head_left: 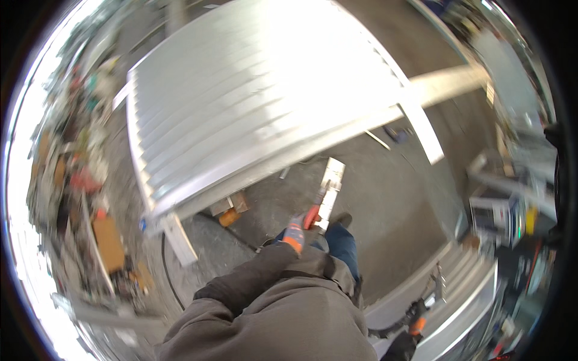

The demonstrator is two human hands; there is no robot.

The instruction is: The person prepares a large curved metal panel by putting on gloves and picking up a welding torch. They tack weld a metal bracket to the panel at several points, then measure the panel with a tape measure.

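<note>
Left of centre, the broad, ribbed silver metal panel [223, 114] is lying ahead of you. Your left grip, a grey-and-orange glove [294, 234], is wrapping the near end of the pale, flat, shiny strip [329, 186]; its long axis is pointing away from you, leaning right. Your right grip [416, 316] is hovering farther off, by the ridged silver metal lengths [466, 292]; its closure, I cannot tell.

Slatted metal panel [229, 114]. Before its near edge: gloved left hand [295, 233], holding pale flat strip [332, 177]; orange block [229, 218]. Well apart from its near right corner: gloved right hand [416, 313], holding blurred tool [438, 285].
</note>
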